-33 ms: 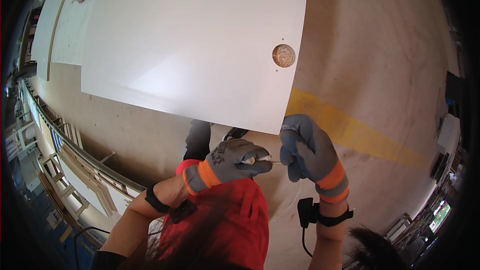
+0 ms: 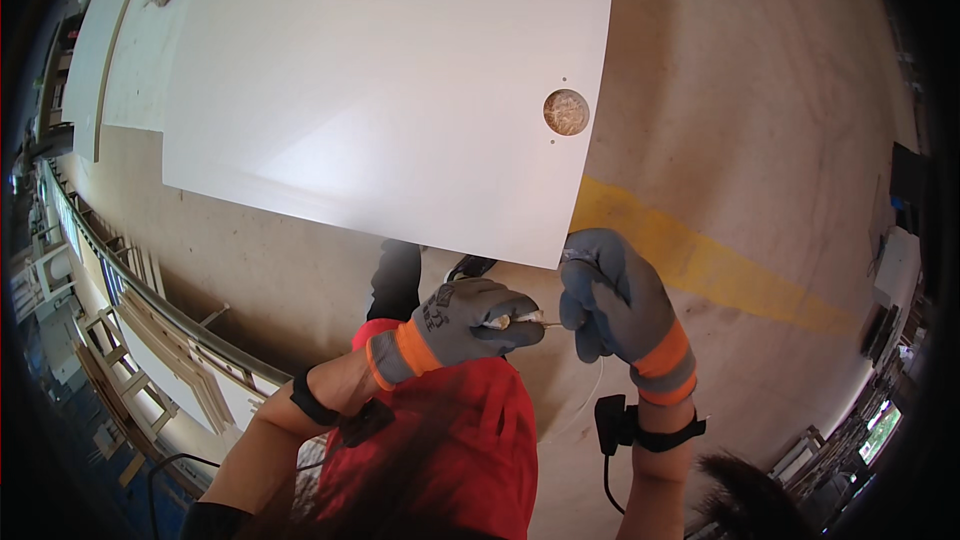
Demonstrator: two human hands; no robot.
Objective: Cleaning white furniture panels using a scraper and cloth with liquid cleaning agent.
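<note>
A small pale piece (image 2: pixel 512 319) at lower centre is pinched in the gloved left hand (image 2: pixel 462 325); the gloved right hand (image 2: pixel 612 298), fingers curled, touches its tip. Above lies a white panel (image 2: pixel 380 90) with a round hole (image 2: pixel 566 112), over concrete floor (image 2: pixel 760 140) crossed by a yellow stripe (image 2: pixel 700 260).

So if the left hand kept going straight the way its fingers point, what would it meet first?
Probably the right hand in its grey-and-orange glove: the left hand, pinching a small pale object, points right at it, with only a small gap, though depth is unclear.
</note>
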